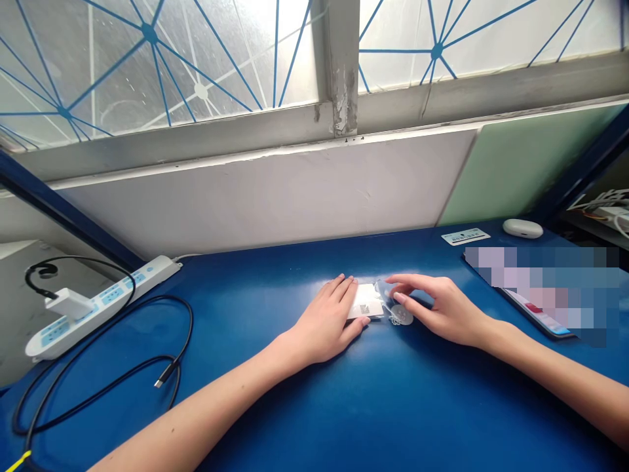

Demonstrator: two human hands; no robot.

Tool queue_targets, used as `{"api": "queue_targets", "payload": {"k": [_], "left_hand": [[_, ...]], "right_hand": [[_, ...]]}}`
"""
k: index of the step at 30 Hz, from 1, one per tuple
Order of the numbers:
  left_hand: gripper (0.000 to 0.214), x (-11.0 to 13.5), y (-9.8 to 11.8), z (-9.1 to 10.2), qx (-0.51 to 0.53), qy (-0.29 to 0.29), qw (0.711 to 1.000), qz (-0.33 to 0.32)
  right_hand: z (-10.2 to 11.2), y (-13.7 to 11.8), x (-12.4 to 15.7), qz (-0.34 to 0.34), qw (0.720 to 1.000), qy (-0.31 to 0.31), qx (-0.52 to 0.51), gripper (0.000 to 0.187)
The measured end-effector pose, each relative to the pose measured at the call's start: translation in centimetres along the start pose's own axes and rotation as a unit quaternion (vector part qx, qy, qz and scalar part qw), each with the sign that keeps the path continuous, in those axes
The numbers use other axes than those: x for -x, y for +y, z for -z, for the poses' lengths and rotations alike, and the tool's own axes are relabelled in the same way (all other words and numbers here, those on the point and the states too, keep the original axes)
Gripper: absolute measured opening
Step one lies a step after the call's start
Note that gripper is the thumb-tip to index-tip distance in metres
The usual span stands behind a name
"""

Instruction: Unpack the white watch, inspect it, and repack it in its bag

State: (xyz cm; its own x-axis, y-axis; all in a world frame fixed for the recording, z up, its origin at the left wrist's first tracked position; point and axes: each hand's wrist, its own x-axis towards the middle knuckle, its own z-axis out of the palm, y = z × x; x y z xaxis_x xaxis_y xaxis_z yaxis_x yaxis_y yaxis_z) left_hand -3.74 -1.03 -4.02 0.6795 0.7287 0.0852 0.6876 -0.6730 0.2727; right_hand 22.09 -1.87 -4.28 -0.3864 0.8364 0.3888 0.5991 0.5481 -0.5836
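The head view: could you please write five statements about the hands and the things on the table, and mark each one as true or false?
1. The left hand touches the white packet. True.
2. The left hand is closed in a fist. False: its fingers are stretched out.
3. The right hand is close to the clear plastic. True.
4. The white charger sits on the power strip. True.
5. The power strip lies to the right of both hands. False: it lies to their left.

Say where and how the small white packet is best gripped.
Probably by the clear plastic end of the packet, pinched from the right by the right hand: it juts out on that side, while the left hand covers the packet's left edge.
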Motion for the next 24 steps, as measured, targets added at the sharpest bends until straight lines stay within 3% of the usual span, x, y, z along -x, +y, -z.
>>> {"api": "queue_targets", "payload": {"k": [11, 24], "left_hand": [[0.065, 0.06, 0.16, 0.19, 0.006, 0.004, 1.000, 0.001], [0.063, 0.05, -0.02, 0.02, 0.006, 0.008, 1.000, -0.008]], "right_hand": [[-0.37, 0.00, -0.03, 0.089, 0.995, -0.047, 0.024, 0.026], [-0.81, -0.06, 0.17, 0.122, 0.990, -0.055, 0.053, 0.032]]}}
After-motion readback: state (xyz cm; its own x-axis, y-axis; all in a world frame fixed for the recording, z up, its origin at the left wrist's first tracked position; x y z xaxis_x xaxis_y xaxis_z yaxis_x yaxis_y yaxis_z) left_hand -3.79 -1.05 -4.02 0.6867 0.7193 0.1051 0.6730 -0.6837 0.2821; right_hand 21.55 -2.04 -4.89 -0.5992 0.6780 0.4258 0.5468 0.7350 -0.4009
